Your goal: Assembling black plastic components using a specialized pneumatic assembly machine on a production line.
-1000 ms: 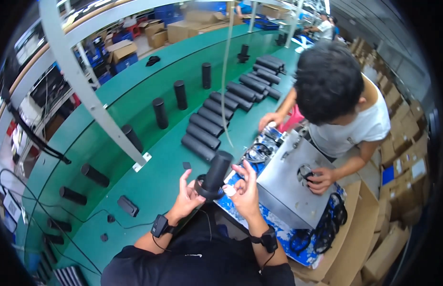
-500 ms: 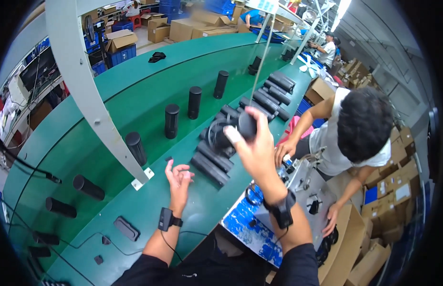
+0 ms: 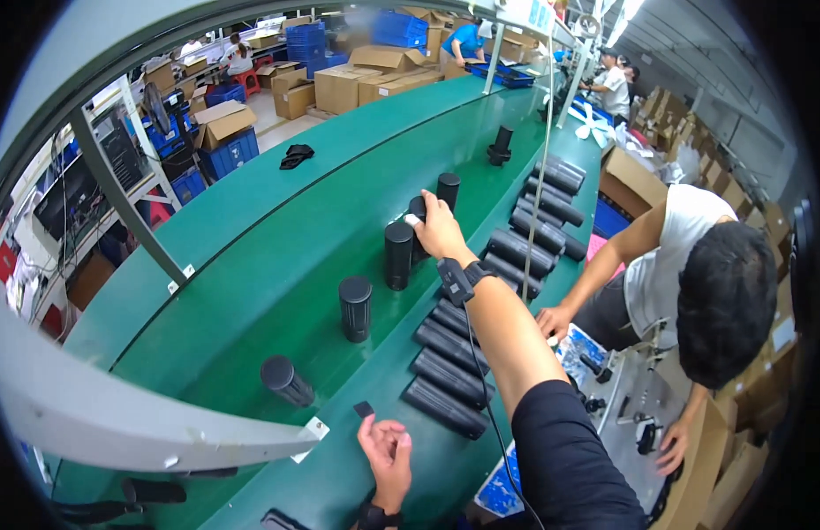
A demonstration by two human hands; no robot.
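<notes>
Standing among upright pieces on the green belt: one black cylinder point(image 3: 417, 208), smooth flat top, sides partly hidden by the right hand point(image 3: 436, 228), whose fingers curve around its upper end, thumb opposed, thumb tip covered in white. Left hand point(image 3: 389, 461): fingers loosely bent, thumb apart, index tip at a small black square point(image 3: 364, 409); contact cannot be told.

Surroundings: upright cylinders point(image 3: 356, 309) in a line, ribbed sides; lying cylinders point(image 3: 447, 408), dark, ridged, rowed along the smooth green counter point(image 3: 339, 477); crumpled black cloth point(image 3: 297, 156) on the far ledge; metal box point(image 3: 635, 397) beside a co-worker point(image 3: 692, 265). Obstructing the view: grey-white post point(image 3: 162, 424), lower left; pale hanging cord point(image 3: 540, 168), crossing the lying row.

Changed since half a second ago: right hand and cylinder, then held above the lying row, now at the upright line.
</notes>
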